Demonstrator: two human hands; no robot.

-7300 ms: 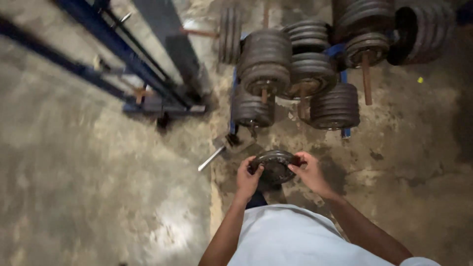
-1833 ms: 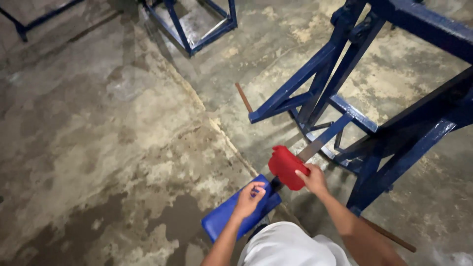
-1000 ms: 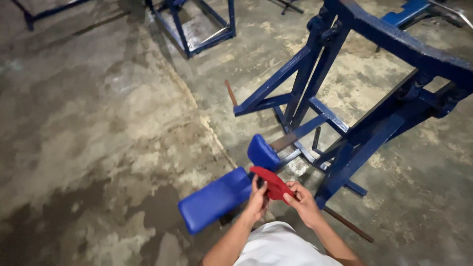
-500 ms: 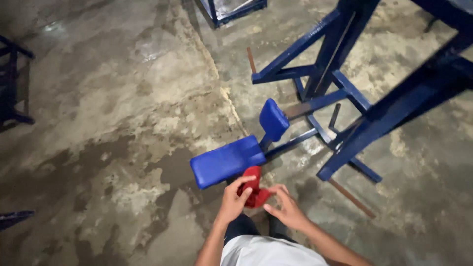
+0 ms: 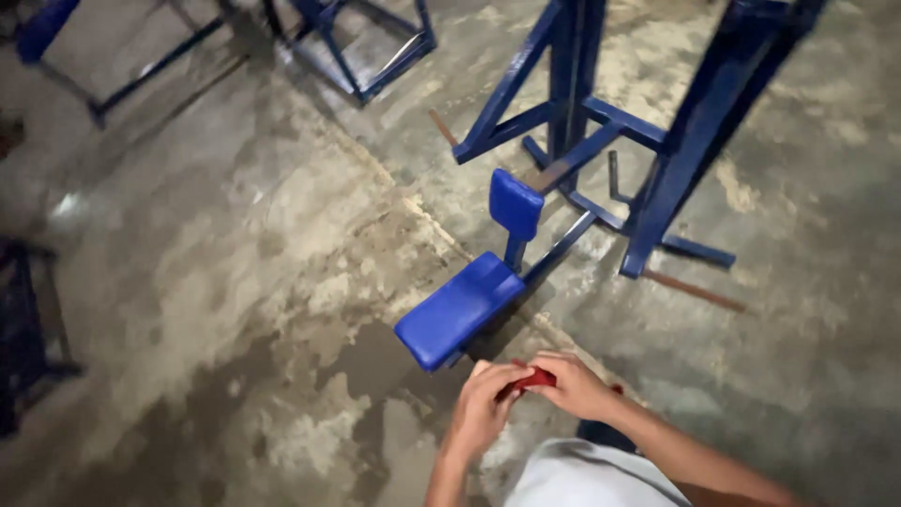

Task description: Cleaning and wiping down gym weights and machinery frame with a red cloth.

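Both my hands meet low in the view, just in front of my body. My left hand [image 5: 483, 406] and my right hand [image 5: 574, 385] together clasp a small red object [image 5: 531, 379], mostly hidden by the fingers. Just beyond them stands a blue padded seat [image 5: 458, 308] with a small blue back pad [image 5: 515, 204], fixed to a blue steel machine frame [image 5: 676, 150].
The concrete floor [image 5: 235, 282] is stained and cracked. Another blue frame [image 5: 371, 56] stands at the top, and a dark piece of equipment [image 5: 23, 329] sits at the left edge. A rusty rod [image 5: 693, 291] lies by the machine's foot.
The red object, held out near the machine arm earlier, has come down close to my body. My view has pulled back, and both hands now close over it.
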